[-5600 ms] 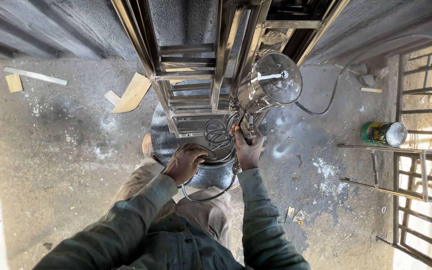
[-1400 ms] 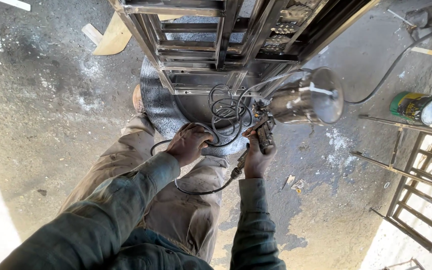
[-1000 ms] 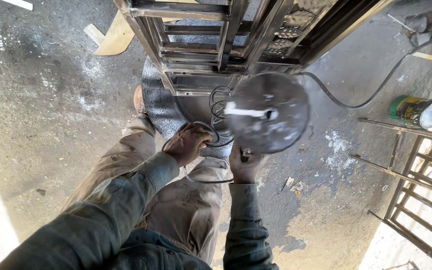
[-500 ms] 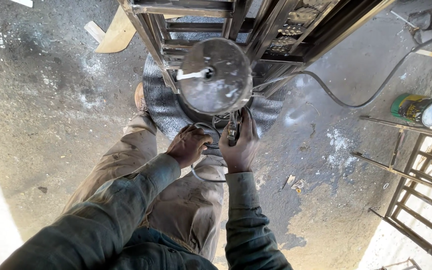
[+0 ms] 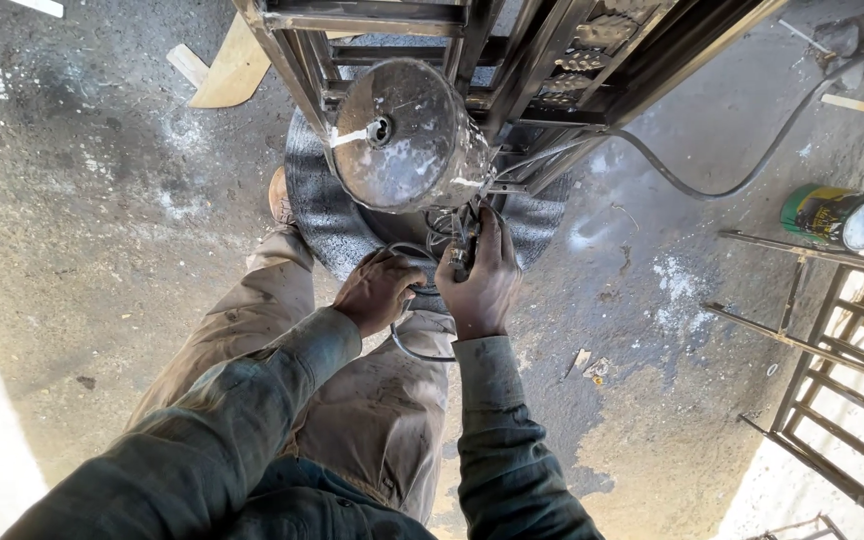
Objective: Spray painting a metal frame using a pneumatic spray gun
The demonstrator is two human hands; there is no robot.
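Looking down from the head camera: right hand is closed around the dark handle of a spray gun, grip clamped on it, fingers wrapped and thumb side toward the body. The gun's metal cup sits directly above and just beyond that grip, tilted so its round lid faces the camera.

Cup appearance: dull grey metal, cylindrical, heavily spattered with white and pale paint flecks; small cap or vent hole at the lid centre with a white streak running to the left of it.

Left hand lies just beside the right, lower left of the gun, fingers curled shut on a thin dark hose that loops below both hands. A thicker hose runs off to the right across the concrete floor.

Behind the cup: dark metal frame of square tubing, standing over a round grey disc on the floor. Paint can lies on its side at the right, well apart from the hands, near a metal grille. Wood scrap at upper left.
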